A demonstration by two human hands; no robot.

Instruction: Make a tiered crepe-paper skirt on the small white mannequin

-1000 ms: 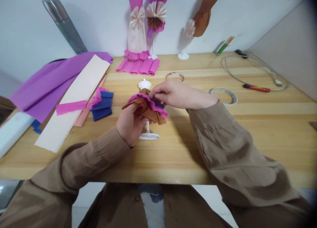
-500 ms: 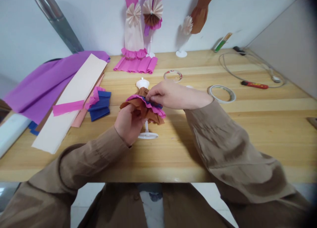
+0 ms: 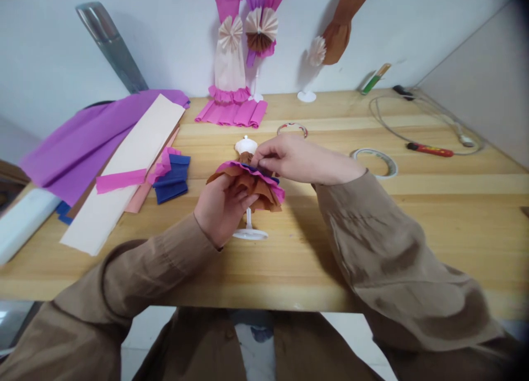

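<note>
While the left hand [image 3: 217,209] holds the wavy brown crepe-paper skirt [image 3: 268,199] between thumb and fingers, the right hand [image 3: 291,159] pinches the crinkly blue crepe-paper strip [image 3: 273,178] above the thin pink ruffle [image 3: 231,165]. The papers go around a small white dress form [image 3: 246,146], which stands on its round, flat foot [image 3: 250,235] on the wooden table [image 3: 268,276].

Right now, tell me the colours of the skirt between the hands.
The skirt shows brown, pink and dark blue layers, best seen in the head view.
</note>
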